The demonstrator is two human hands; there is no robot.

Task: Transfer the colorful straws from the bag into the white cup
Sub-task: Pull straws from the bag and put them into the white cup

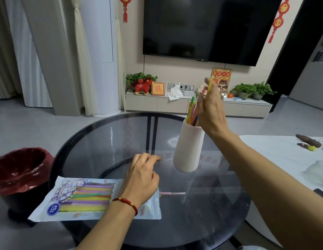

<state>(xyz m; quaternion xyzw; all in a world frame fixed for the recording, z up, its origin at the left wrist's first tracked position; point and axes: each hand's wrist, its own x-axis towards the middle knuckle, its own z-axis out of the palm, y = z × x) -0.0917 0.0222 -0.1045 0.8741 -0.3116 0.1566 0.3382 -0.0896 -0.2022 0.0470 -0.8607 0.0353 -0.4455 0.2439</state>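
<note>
A flat plastic bag (pixel 81 199) of colorful straws lies at the near left of the round glass table (pixel 220 213). My left hand (pixel 141 179) rests palm down on the bag's open right end, fingers curled. One pink straw (pixel 172 193) sticks out of the bag's mouth onto the glass. The ribbed white cup (pixel 188 148) stands upright mid-table with several straws (pixel 192 112) in it. My right hand (pixel 210 109) is raised just above and right of the cup's rim, blurred, pinching a yellow straw (pixel 209 87) that points up.
A black bin with a red liner (pixel 19 170) stands left of the table. A white table (pixel 283 156) at the right carries a glass dish (pixel 317 173) and small items. A TV cabinet and wall-mounted TV are behind.
</note>
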